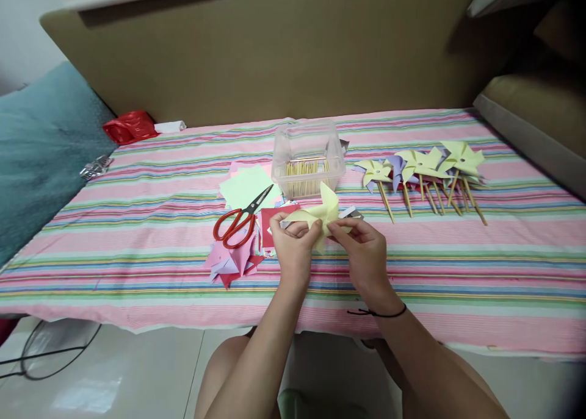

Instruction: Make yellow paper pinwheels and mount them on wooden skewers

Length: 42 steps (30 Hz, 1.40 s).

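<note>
Between my hands is a yellow paper pinwheel (328, 207), its folded blades spread out. My left hand (295, 239) pinches it from the left, thumb near its centre. From the right, my right hand (361, 242) grips its lower right part with thumb and finger. No stick shows on this pinwheel. Just behind it stands a clear plastic box (309, 138) with several thin wooden sticks (302, 174) inside. Red-handled scissors (242, 219) lie to the left of my left hand, partly over a stack of coloured paper sheets (249, 187).
Finished-looking pinwheels on sticks (421, 163) lie in a group at the right. Cut pink, lilac and red paper pieces (231, 259) are near the front left. A red plastic bag (130, 127) and a teal cushion (46, 144) are at the far left. A striped cloth (458, 285) covers the surface.
</note>
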### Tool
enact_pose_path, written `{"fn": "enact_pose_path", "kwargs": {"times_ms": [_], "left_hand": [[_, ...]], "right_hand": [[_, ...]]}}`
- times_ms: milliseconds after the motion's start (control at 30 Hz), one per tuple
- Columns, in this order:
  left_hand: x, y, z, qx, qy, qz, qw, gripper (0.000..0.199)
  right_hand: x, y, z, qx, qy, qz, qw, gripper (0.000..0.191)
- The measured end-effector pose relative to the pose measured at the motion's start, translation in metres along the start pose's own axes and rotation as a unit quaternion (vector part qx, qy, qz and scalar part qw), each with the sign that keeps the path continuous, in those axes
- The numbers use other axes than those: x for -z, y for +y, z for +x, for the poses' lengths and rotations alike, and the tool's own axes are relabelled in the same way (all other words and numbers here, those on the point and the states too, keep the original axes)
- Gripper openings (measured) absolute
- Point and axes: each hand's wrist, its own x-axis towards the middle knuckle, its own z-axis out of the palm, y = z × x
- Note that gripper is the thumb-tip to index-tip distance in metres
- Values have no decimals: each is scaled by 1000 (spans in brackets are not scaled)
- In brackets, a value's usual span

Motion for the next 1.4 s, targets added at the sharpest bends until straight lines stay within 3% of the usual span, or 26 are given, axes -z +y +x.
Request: {"fn": "enact_pose_path", "kwargs": {"times_ms": [300,500,667,1400], "left_hand": [[0,-1,0,4,-1,8,1000,61],[1,-3,-1,-1,-13,8,1000,59],[1,-2,-1,1,-13,15,1000,60],[2,-3,-2,26,-37,21,999,62]], "right_hand": [[-2,1,0,10,35,-43,998,23],[-8,-5,0,-21,65,54,996,64],[-8,-5,1,-36,61,41,997,80],[-6,-3,6,-64,80,45,994,70]]}}
